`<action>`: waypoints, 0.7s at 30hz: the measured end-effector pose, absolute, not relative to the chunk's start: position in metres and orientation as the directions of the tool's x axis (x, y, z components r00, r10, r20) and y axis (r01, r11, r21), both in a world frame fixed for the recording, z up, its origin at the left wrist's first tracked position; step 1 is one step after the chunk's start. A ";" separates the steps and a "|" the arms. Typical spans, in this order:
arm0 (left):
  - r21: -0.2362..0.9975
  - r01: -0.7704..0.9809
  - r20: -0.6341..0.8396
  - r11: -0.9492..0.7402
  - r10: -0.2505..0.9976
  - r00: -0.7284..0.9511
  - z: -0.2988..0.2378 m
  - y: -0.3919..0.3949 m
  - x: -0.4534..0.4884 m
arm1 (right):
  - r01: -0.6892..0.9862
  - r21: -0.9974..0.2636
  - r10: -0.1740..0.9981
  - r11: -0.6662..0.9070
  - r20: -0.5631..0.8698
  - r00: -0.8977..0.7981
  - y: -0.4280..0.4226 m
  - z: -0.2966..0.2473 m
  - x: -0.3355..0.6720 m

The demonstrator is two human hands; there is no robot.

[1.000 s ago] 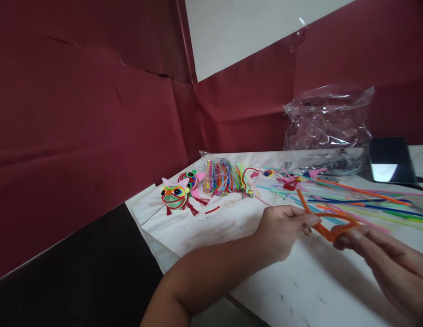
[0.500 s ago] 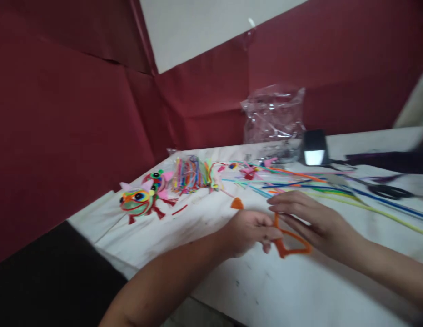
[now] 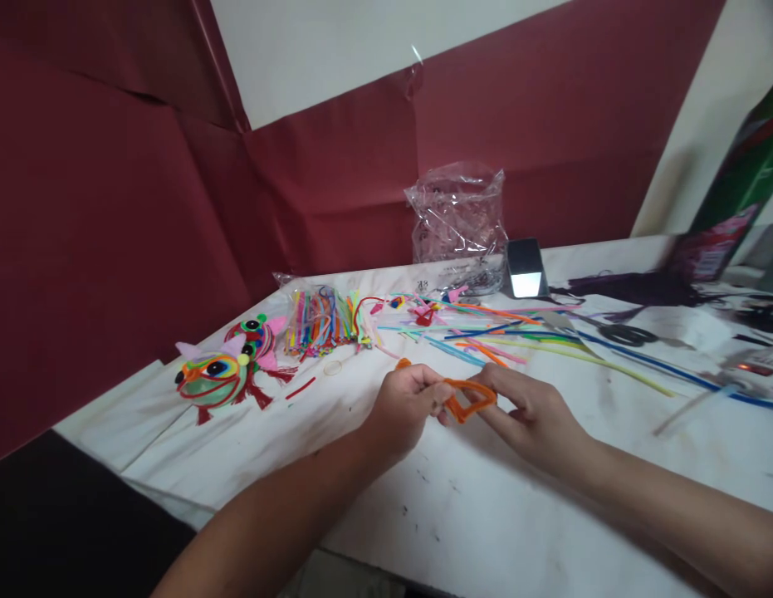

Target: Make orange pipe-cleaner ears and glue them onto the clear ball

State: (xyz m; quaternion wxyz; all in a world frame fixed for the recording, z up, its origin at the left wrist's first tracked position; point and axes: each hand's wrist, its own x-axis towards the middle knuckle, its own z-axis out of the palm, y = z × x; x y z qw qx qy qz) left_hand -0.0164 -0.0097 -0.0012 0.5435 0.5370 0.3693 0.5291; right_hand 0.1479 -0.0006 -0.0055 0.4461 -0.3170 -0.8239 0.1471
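An orange pipe cleaner [image 3: 464, 418], bent into an angular loop, is held above the white table between both hands. My left hand [image 3: 403, 409] is closed on its left side, and a piece of orange shows just behind the knuckles. At the loop's right end, the thumb and fingers of my right hand [image 3: 528, 409] pinch the pipe cleaner. Behind the hands lie loose coloured pipe cleaners [image 3: 464, 349] in blue, yellow, pink and orange.
Two decorated animal figures [image 3: 215, 384] with red tassels stand at the left, beside a bag of pipe cleaners [image 3: 324, 322]. Black-handled scissors [image 3: 628, 334] lie to the right. At the back are a clear plastic bag [image 3: 457, 218] and a dark box [image 3: 525, 256].
The view has swung right. My right hand has gone from hovering with extended fingers over the orange pipe cleaner to pinching the loop's right end. My left hand keeps its grip.
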 end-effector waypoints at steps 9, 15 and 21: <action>0.972 -0.157 0.188 -0.177 0.980 0.057 -0.004 -0.010 -0.013 | 0.345 -0.741 0.817 0.576 0.503 -0.282 -0.013 -0.010 0.136; 0.974 -0.201 0.118 -0.107 0.992 0.045 -0.002 -0.008 -0.012 | 0.257 -0.829 0.862 0.497 0.436 -0.259 -0.012 -0.013 0.134; 0.969 -0.237 0.089 -0.069 0.993 0.076 -0.003 -0.006 -0.013 | 0.192 -0.880 0.881 0.435 0.372 -0.294 -0.010 -0.013 0.134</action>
